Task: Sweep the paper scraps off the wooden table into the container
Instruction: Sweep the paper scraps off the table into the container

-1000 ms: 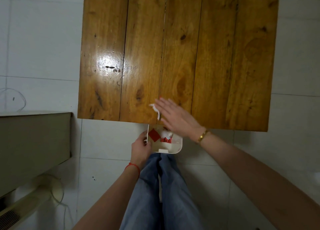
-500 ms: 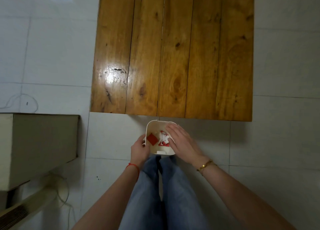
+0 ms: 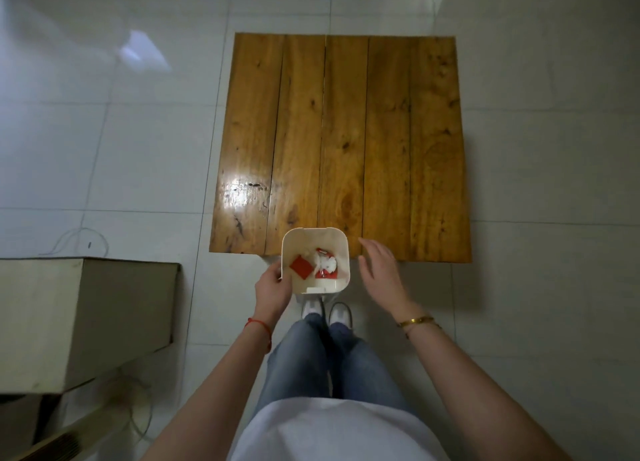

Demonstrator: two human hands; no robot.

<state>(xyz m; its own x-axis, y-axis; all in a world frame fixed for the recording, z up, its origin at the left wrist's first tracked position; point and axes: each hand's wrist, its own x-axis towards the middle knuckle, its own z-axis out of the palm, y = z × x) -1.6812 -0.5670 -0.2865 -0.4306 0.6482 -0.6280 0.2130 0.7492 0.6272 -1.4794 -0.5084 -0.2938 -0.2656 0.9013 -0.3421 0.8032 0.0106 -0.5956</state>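
A small white container (image 3: 341, 244) is held at the near edge of the wooden table (image 3: 346, 131), overlapping its front rim. Inside it lie red and white paper scraps (image 3: 313, 265). My left hand (image 3: 272, 287) grips the container's left wall. To the right of the container my right hand (image 3: 381, 270) hovers with fingers spread, holding nothing and apart from the container. I see no scraps on the tabletop.
A beige box-like cabinet (image 3: 79, 318) stands to the left on the white tiled floor (image 3: 104, 114), with cables beside it. My legs in jeans and white shoes (image 3: 327, 313) are just below the container.
My right hand swept white scraps off the table edge into the container, then pulled out and moved right. The view has pulled back and the container sits higher against the table edge.
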